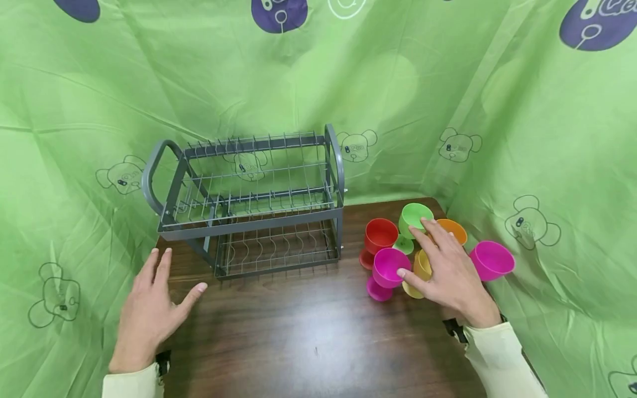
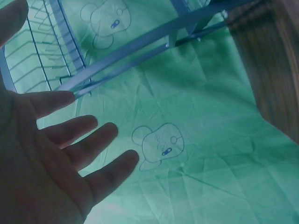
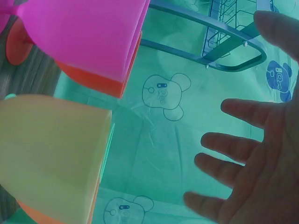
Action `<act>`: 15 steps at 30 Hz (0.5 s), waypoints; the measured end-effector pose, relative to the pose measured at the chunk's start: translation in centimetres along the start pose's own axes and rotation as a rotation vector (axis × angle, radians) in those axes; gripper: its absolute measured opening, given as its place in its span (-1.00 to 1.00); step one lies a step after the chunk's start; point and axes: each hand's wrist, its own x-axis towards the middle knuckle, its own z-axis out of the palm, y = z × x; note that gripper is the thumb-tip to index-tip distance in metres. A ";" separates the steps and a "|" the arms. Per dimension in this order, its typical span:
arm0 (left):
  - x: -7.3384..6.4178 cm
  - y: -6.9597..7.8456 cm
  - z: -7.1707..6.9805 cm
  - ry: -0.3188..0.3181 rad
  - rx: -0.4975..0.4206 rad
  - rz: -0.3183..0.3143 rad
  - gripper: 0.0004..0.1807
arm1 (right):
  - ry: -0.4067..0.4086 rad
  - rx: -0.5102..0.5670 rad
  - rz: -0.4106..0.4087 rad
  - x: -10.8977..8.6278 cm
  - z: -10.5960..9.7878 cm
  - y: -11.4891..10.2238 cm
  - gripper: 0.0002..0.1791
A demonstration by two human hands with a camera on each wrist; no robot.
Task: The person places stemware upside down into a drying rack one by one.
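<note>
My left hand (image 1: 151,312) hovers with fingers spread in front of the left end of a grey two-tier dish rack (image 1: 249,221), holding nothing. Over a group of plastic goblets, my right hand (image 1: 450,271) also has its fingers straight and apart, and it grips nothing. Under it, a yellow goblet (image 1: 423,265) is partly hidden. A magenta goblet (image 1: 390,268) stands by its thumb, with a red goblet (image 1: 381,235) just behind. Near the fingertips are a green goblet (image 1: 414,218) and an orange goblet (image 1: 454,229). Another magenta goblet (image 1: 492,260) is to the hand's right.
A brown wooden table (image 1: 298,331) carries the rack at back left and the goblets at back right. Green printed cloth (image 1: 398,83) hangs close behind and at both sides. The rack's curved side handles (image 1: 154,177) rise above its upper tier.
</note>
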 end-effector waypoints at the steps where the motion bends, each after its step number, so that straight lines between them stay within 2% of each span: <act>1: -0.1 0.1 0.2 0.023 -0.001 0.007 0.21 | 0.009 0.006 0.003 -0.1 0.0 -0.1 0.02; 6: -0.7 0.8 1.0 0.123 -0.034 0.050 0.16 | 0.040 0.068 0.065 -0.6 0.2 -1.1 -0.08; 10: -0.9 1.2 1.6 0.145 -0.056 0.060 0.14 | 0.053 0.148 0.117 -1.0 0.2 -1.6 -0.15; 15: -1.2 1.7 2.6 0.155 -0.064 0.065 0.13 | 0.074 0.215 0.136 -1.3 0.4 -1.9 -0.19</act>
